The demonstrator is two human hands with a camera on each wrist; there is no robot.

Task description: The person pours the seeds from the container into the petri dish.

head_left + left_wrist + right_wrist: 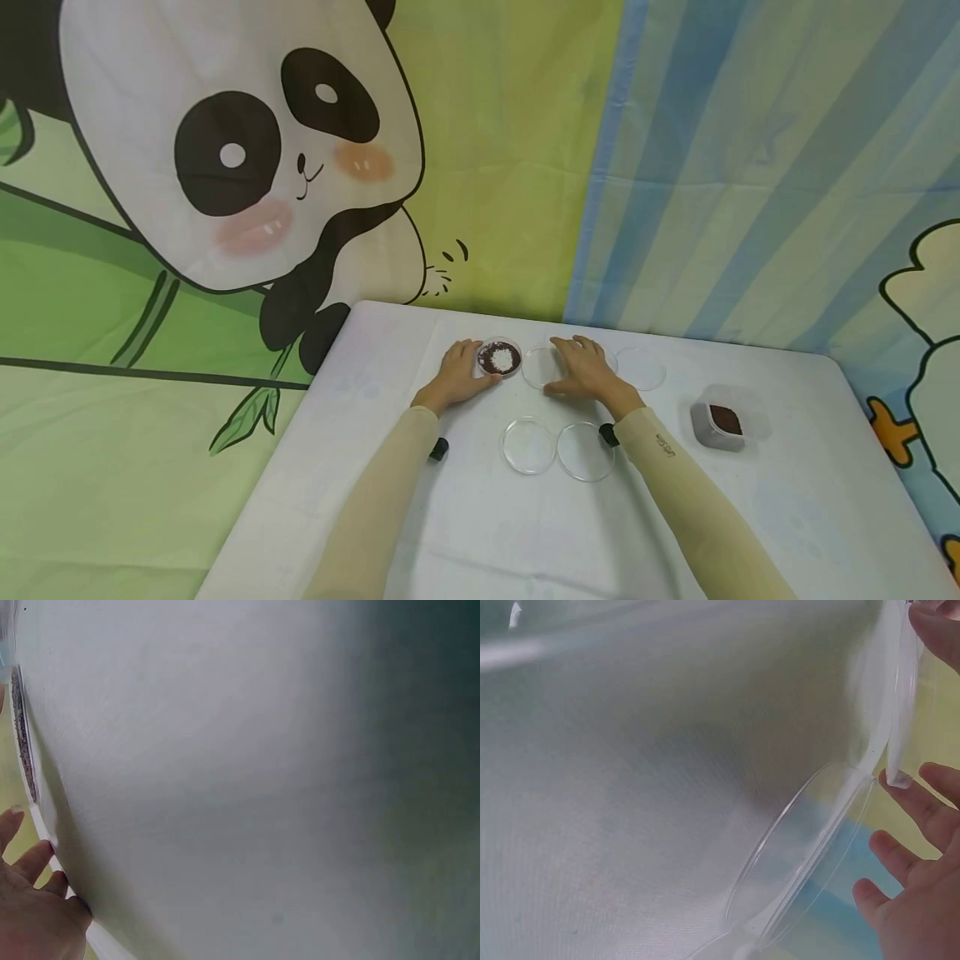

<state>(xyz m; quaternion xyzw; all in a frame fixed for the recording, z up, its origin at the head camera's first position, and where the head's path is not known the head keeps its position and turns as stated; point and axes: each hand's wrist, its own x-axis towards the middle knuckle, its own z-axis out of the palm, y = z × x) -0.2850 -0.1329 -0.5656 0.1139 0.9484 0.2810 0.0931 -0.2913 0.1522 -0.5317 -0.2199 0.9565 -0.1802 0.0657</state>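
At the table's far side, my left hand (pixel 457 373) grips a petri dish of dark brown soil with white powder (pixel 500 357) from its left. The thumb lies at the near rim, and a fingertip is right at the far-left rim. The dish's soil layer (pixel 24 735) shows edge-on in the left wrist view. My right hand (pixel 585 368) holds a clear petri dish (pixel 536 367) between thumb and index finger, from the right. Its other fingers (pixel 896 859) are spread beside another clear dish (pixel 795 862), partly hidden by the hand in the head view.
Another clear dish (pixel 641 369) lies to the right of my right hand. Two clear round dishes or lids (pixel 528 447) sit side by side nearer me, one beside my right sleeve. A plastic tub of brown soil (pixel 717 423) stands farther right on the white table (pixel 465 533).
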